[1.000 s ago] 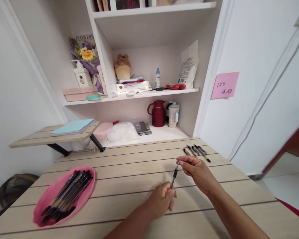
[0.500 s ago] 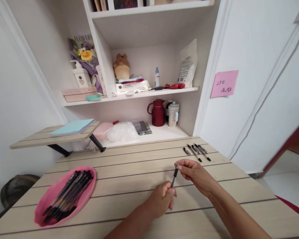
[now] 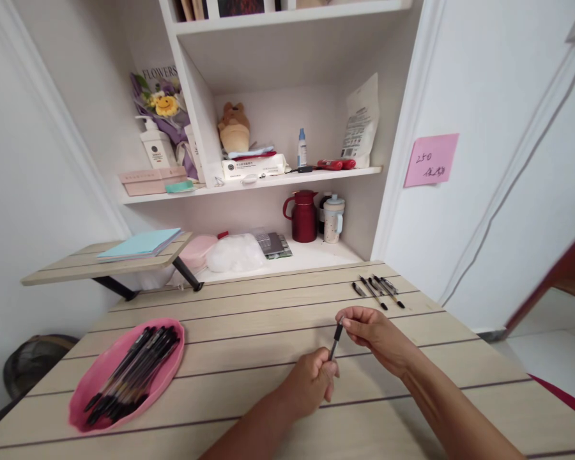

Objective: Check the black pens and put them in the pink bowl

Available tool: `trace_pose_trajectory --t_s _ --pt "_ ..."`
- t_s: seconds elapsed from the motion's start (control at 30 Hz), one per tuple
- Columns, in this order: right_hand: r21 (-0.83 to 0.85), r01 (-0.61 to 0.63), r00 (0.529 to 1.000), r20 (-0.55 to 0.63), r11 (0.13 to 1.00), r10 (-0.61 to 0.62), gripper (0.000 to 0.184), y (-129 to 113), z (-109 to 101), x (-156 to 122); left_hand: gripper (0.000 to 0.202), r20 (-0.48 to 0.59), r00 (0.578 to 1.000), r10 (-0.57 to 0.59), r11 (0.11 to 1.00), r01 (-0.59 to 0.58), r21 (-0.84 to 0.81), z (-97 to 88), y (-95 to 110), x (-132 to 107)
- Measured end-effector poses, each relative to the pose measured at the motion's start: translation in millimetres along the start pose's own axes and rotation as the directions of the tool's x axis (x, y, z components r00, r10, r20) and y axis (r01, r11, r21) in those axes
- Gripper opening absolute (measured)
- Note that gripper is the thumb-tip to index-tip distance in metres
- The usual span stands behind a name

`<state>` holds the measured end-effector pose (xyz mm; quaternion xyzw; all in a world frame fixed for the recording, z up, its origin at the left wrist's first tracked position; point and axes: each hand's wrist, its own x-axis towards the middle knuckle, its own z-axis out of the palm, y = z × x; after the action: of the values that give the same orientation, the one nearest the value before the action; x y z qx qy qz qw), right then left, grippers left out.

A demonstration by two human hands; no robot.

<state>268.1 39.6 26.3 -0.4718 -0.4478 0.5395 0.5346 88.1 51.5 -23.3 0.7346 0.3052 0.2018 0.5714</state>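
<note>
My left hand [image 3: 314, 382] is closed around the clear barrel of a pen [image 3: 336, 337], which slants up and away above the table. At its upper end, just beyond the black grip, the thumb and fingertips of my right hand [image 3: 367, 327] pinch the pen's tip. The pen's lower end is hidden inside my left fist. To the left, a pink tray [image 3: 176, 364] holds several black pens [image 3: 137, 370] lying side by side. Toward the back right of the table lie a few pens and pen parts [image 3: 374, 292], with a dark cap [image 3: 358, 289] at their left.
The wooden table [image 3: 249, 319] meets a white shelf unit, where a red jug [image 3: 304, 217] and a pale cup [image 3: 333, 220] stand. A small raised stand [image 3: 52, 271] at left carries blue paper [image 3: 141, 245]. A pink note [image 3: 431, 160] hangs on the wall.
</note>
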Motion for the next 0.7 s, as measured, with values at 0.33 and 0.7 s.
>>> trace_pose_trajectory --t_s 0.33,0.7 --pt "0.011 -0.014 1.0 0.0 1.0 0.014 0.03 -1.5 1.5 -1.4 0.019 0.019 1.0 -0.003 0.999 0.004 -0.04 -1.4 0.3 0.1" --pt "-0.097 0.009 0.996 -0.086 0.995 -0.018 0.031 0.1 2.8 1.1 0.017 -0.003 1.0 -0.021 0.999 0.021 -0.029 -0.3 7.0 -1.2"
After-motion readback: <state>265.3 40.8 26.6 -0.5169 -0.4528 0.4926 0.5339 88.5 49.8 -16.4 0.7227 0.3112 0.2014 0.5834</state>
